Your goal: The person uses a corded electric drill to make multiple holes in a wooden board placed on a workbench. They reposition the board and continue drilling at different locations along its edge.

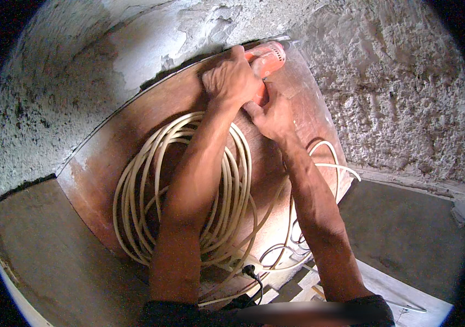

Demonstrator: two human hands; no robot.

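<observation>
An orange power drill (268, 60) with vent slots at its rear end lies against the reddish-brown board near the board's far edge. My left hand (229, 80) is closed around its front part, and this hides the chuck and any bit. Lower down, my right hand (276, 114) grips the orange handle, thumb toward the left hand. Below my left hand, a large coil of cream-coloured cable (134, 180) rests on the board, with my left forearm passing over it.
The reddish-brown board (101, 163) meets rough plastered walls (396, 87) at the back and right. Grey slabs (41, 240) flank it. Cable loops (327, 144) stick out at the right. A black plug (250, 270) and a white panel (401, 286) lie near me.
</observation>
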